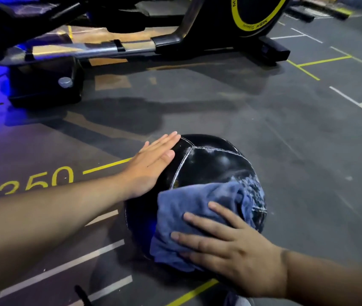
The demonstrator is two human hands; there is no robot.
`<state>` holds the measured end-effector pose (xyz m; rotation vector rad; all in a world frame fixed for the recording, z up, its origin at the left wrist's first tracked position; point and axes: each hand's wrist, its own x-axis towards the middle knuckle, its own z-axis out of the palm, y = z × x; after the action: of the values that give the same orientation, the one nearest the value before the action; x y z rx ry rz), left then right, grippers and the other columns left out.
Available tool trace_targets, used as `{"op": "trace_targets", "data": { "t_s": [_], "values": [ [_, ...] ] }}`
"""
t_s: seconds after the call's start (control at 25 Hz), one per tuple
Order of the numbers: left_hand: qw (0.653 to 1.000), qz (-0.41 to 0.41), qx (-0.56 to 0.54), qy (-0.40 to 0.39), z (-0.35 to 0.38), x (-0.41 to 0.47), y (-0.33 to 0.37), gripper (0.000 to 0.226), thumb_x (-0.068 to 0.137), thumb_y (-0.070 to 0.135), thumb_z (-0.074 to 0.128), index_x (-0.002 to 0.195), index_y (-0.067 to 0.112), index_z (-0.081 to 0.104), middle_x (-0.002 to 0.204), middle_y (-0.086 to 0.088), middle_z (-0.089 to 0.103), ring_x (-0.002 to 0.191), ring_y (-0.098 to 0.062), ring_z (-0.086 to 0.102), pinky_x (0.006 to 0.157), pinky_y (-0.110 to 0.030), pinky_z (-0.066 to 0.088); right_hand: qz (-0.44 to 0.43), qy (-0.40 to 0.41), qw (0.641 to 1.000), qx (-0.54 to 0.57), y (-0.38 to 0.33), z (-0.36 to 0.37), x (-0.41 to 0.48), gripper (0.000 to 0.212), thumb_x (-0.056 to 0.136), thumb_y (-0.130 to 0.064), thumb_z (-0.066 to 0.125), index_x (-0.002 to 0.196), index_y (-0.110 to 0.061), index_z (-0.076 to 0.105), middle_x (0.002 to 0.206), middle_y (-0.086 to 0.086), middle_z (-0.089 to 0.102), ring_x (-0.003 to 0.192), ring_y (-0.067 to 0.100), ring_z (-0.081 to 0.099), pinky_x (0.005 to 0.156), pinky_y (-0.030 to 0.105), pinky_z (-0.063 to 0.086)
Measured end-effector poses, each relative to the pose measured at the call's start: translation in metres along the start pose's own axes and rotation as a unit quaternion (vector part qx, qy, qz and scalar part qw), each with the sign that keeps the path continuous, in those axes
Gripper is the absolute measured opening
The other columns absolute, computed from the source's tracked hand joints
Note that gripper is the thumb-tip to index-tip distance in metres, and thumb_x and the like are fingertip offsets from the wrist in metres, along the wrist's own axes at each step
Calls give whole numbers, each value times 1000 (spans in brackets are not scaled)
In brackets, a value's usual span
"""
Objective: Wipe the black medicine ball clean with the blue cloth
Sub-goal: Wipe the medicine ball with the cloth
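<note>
Ball: the black medicine ball (206, 171) is sitting on the dark gym floor (286, 133), directly ahead.
Cloth: the blue cloth (197, 206) is draping the ball's near right side.
Right hand (230, 246): fingers spread, pressing the cloth flat; nearer the unwiped top.
Left hand (151, 164): fingers together, flat, bracing the ball's left.
Room: an exercise machine (131, 40) is standing well behind.

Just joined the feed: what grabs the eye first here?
A black medicine ball sits on the gym floor, centre frame. The right hand presses a blue cloth on its near side; the left hand lies flat against its left. An exercise machine stands behind.
</note>
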<state>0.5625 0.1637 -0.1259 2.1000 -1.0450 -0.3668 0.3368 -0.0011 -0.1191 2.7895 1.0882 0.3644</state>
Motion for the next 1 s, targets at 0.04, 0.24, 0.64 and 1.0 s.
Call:
{"op": "trace_targets", "data": {
  "t_s": [0.04, 0.24, 0.64, 1.0],
  "values": [
    [1000, -2, -2, 1, -2, 1, -2, 54, 97, 45, 23, 150, 35, 24, 154, 28, 17, 143, 12, 7, 119, -25, -4, -23, -13, 1000, -8, 0, -1, 2, 39, 106, -24, 28, 132, -29, 56, 155, -6, 36, 147, 26, 26, 116, 53, 24],
    [996, -60, -44, 40, -7, 14, -12, 44, 106, 29, 31, 150, 25, 31, 157, 13, 26, 146, 0, 17, 122, -32, 3, 98, 18, 995, 23, 52, -10, 24, 42, 95, -32, 52, 136, -26, 55, 152, -4, 42, 145, 24, 31, 115, 58, 22],
    [981, -158, 48, 106, 10, 5, 20, 53, 105, 38, 25, 155, 23, 17, 162, 11, 14, 148, -5, 9, 114, -16, 0, 511, 54, 791, 334, 153, -21, 43, 46, 97, -42, 53, 142, -42, 43, 155, -21, 30, 150, 12, 9, 122, 36, 11],
    [959, -171, 211, 78, -9, -48, 61, 36, 99, 43, 36, 121, 33, 62, 137, 18, 53, 131, -10, 45, 97, -27, 37, 544, 90, 775, 309, 143, -29, 59, 32, 97, -33, 55, 128, -36, 62, 133, -14, 60, 133, 11, 48, 109, 25, 35]
  ]
}}
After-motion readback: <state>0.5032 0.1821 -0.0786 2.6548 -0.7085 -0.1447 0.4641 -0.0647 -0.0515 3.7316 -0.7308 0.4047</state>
